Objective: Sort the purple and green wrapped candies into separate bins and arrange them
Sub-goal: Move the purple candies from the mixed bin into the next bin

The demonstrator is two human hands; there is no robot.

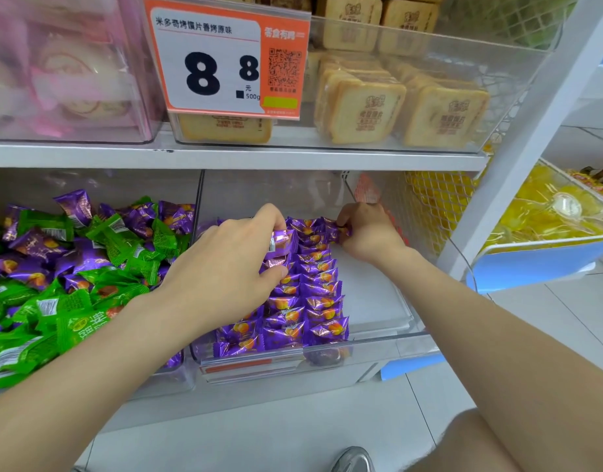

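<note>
A clear bin (371, 349) in the middle of the lower shelf holds purple wrapped candies (313, 301) lined up in neat rows along its left half. My left hand (225, 267) reaches into this bin and grips a purple candy (281, 241) between thumb and fingers above the rows. My right hand (368, 229) is at the back of the bin and pinches another purple candy (339, 229) at the far end of the rows. The bin to the left (177, 376) holds a loose heap of green candies (65, 311) mixed with purple ones.
The right half of the middle bin shows its white floor (371, 294). An upper shelf (225, 155) carries bins of toast snacks (361, 107) and a price sign (225, 56). A bin of yellow candies (548, 212) stands at the right. A shoe (354, 459) shows on the tiled floor.
</note>
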